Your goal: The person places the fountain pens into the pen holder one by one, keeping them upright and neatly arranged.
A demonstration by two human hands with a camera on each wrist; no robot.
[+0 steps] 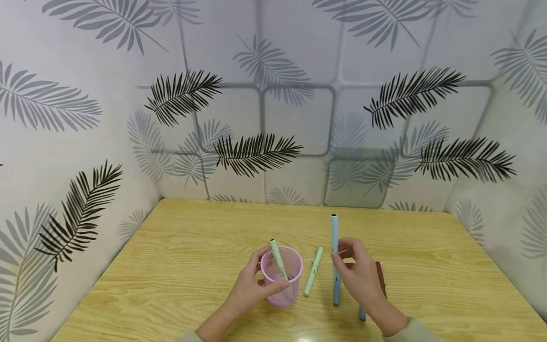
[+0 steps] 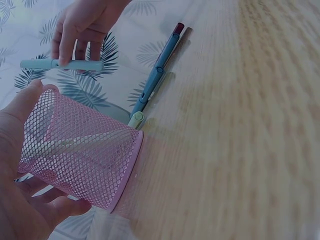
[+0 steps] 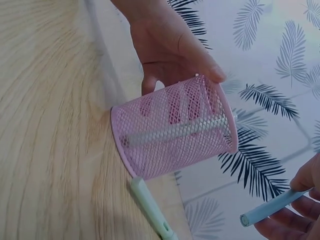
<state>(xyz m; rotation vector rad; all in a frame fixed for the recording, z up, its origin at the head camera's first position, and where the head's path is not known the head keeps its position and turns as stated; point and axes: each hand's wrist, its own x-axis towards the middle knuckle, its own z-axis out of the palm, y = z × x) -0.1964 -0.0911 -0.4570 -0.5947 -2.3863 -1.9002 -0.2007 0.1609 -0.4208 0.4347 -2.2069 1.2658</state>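
A pink mesh pen holder (image 1: pixel 279 299) stands upright on the table, and my left hand (image 1: pixel 249 287) grips it around the side. Inside it a pale green pen (image 1: pixel 278 259) leans, its upper end above the rim. To the holder's right, my right hand (image 1: pixel 361 273) pinches a light blue pen (image 1: pixel 334 230) between thumb and fingers. That pen is held upright above the table in the head view. A second pale green pen (image 1: pixel 313 273) lies on the table between the holder and my right hand; the right wrist view shows this green pen (image 3: pixel 152 207) near the holder's base.
Below my right hand lies a darker blue pen (image 1: pixel 336 292). Another blue pen (image 1: pixel 362 314) and a dark red item (image 1: pixel 381 279) are partly hidden by that hand. The wooden table (image 1: pixel 192 237) meets leaf-patterned walls at the back and sides.
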